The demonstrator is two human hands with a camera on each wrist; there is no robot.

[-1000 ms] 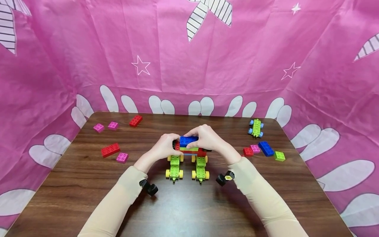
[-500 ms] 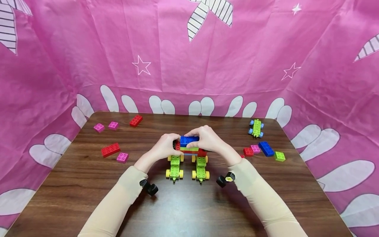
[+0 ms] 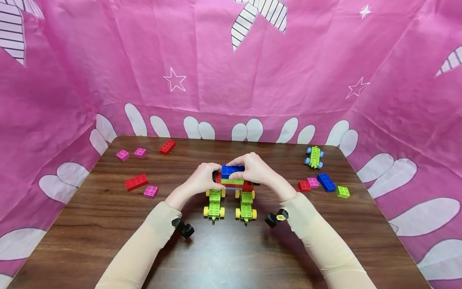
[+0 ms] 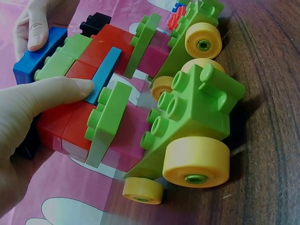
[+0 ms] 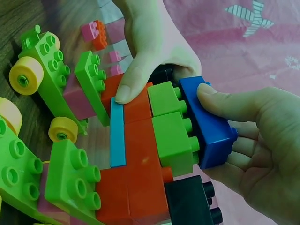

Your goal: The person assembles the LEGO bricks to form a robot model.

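Note:
A toy build of stacked bricks stands on two green wheeled bases with yellow wheels. Pink bricks and green plates link the bases to a body of red bricks. My left hand grips this body from the left, its thumb on a light-blue strip. Between thumb and fingers of my right hand is a blue brick. It sits slightly tilted against the studs of two green bricks on top, with a gap visible. A black brick juts from one end.
On the left lie red bricks and pink bricks. To the right are a blue brick, a green brick, a red brick and a pink brick. A blue-wheeled green base stands far right.
The head view has shifted slightly, so everything appears a little to the right. Both hands keep their hold, and the bricks hardly move.

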